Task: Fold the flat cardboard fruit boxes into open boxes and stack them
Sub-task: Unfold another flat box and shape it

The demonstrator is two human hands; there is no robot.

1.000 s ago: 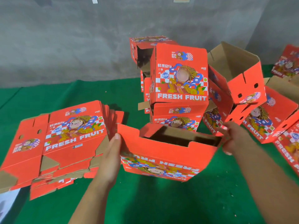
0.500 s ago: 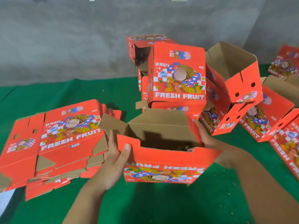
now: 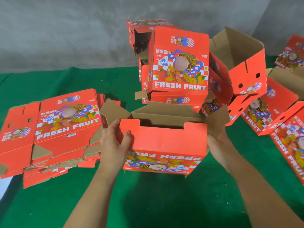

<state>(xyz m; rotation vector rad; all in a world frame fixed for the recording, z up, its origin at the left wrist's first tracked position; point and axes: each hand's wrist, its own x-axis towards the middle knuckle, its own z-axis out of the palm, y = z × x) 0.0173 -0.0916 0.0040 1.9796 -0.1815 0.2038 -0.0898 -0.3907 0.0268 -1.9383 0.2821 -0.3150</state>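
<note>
Risk sits mostly in the half-formed box [image 3: 164, 145] at the centre of the view: its walls are up but its top flaps are loose, so uneven pressure from the sides could, in my judgement, push it out of square or crease a wall, and a flap could catch on the stack close behind it. The box is red printed cardboard with "FRESH FRUIT" reading upside down on the near wall, plain brown inside, open at the top, one brown flap splayed out at 10 o'clock and another at 2 o'clock. The left hand [image 3: 115, 142] grips the near left corner, thumb on the front wall; the right hand [image 3: 217, 137] lies against the right side with fingers fairly straight – whether they curl round the edge I cannot tell. At 12 o'clock stands a leaning stack of folded boxes [image 3: 179, 63], which looks easy to topple. At 9 o'clock lies a pile of flat boxes [image 3: 52, 129] – all on a green cloth [image 3: 164, 203].
</note>
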